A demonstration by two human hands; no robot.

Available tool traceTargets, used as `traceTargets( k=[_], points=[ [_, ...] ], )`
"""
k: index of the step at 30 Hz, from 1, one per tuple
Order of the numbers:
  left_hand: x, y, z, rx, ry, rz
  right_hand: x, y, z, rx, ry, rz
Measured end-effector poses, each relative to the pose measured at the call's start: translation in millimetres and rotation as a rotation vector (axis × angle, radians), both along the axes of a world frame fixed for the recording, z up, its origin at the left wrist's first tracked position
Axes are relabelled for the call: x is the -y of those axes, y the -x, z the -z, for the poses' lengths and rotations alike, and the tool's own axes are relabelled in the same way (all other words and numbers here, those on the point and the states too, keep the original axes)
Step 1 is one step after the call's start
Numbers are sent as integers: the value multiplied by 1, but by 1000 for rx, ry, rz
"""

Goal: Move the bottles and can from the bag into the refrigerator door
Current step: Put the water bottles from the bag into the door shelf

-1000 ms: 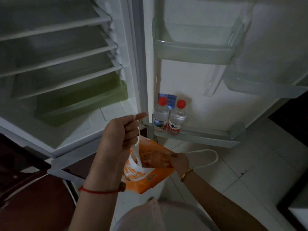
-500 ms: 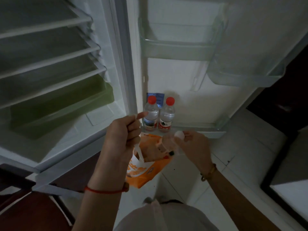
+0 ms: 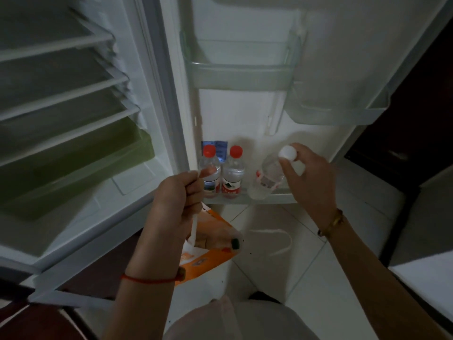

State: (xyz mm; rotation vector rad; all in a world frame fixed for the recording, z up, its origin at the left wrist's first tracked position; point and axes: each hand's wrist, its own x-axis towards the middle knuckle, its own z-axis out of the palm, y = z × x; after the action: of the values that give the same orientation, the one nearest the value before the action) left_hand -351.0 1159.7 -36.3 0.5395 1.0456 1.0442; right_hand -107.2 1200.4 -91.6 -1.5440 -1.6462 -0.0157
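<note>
My left hand point(image 3: 180, 200) is closed on one white handle of the orange and white bag point(image 3: 210, 246), which hangs open below it. My right hand point(image 3: 310, 177) grips a clear bottle with a white cap point(image 3: 268, 179) by its top, tilted, with its base at the bottom door shelf point(image 3: 274, 198). Two clear bottles with red caps point(image 3: 209, 171) point(image 3: 232, 173) stand upright side by side at the left end of that shelf. The bag's other handle point(image 3: 282, 241) hangs loose. What else is in the bag is hidden.
The refrigerator stands open, with wire shelves point(image 3: 63, 94) and a green drawer point(image 3: 73, 173) on the left. Two clear door bins point(image 3: 241, 77) point(image 3: 338, 111) sit higher on the door. White floor tiles lie below. A dark cabinet is on the right.
My right hand drew the white-capped bottle out of the bag and carried it up and right to the bottom door shelf. My left hand kept hold of the bag handle.
</note>
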Motion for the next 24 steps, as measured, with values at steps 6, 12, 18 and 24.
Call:
traceTargets(
  k=[6,12,18,24],
  points=[
    [5,-7,0,-29,-8,-40,-38,-7,19,80,-26,-71],
    [8,-31,-4,-78,-13,-86,-69,-9,41,103,99,-193],
    [11,-57,-7,-79,10,-129,-86,-10,57,126,222,-292],
    [14,-74,-7,-96,-7,-150,-87,-16,60,47,275,-354]
  ],
)
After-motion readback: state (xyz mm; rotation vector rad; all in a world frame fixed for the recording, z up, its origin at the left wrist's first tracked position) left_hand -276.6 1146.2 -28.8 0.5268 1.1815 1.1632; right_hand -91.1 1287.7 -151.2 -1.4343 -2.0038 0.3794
